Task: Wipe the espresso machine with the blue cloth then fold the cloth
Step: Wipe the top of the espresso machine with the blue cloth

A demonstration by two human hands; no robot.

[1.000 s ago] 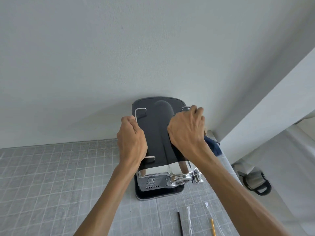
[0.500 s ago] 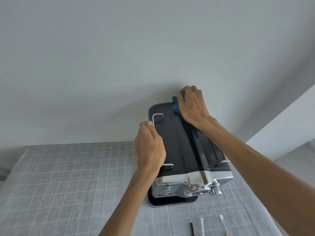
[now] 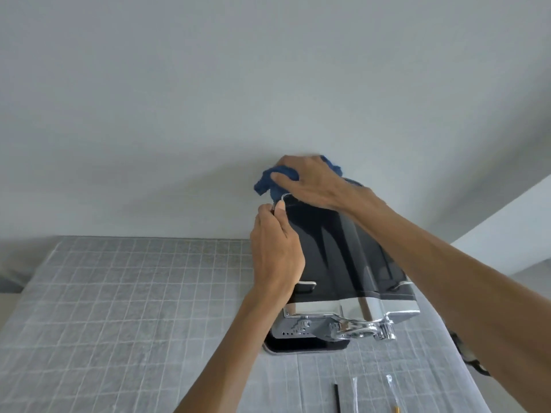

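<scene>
The espresso machine [image 3: 337, 248] stands against the wall at the right of the table, black on top with a chrome front. My right hand [image 3: 310, 180] presses the bunched blue cloth [image 3: 268, 181] onto the machine's far left top corner. Part of the cloth also shows behind the knuckles, and most of it is hidden under the hand. My left hand [image 3: 275, 251] grips the chrome rail along the machine's left top edge, thumb and fingers pinched near the rail's far end.
A grey gridded mat [image 3: 119, 308] covers the table. A black stick [image 3: 337, 397], a clear wrapped straw [image 3: 354, 391] and a yellow pencil tip [image 3: 396, 409] lie at the front. The wall [image 3: 238, 84] stands right behind the machine. A dark strap [image 3: 474, 359] hangs off the right edge.
My right hand has carried the cloth from the machine's right side to its far top edge and then leftward to the far left corner. My left hand has stayed on the rail.
</scene>
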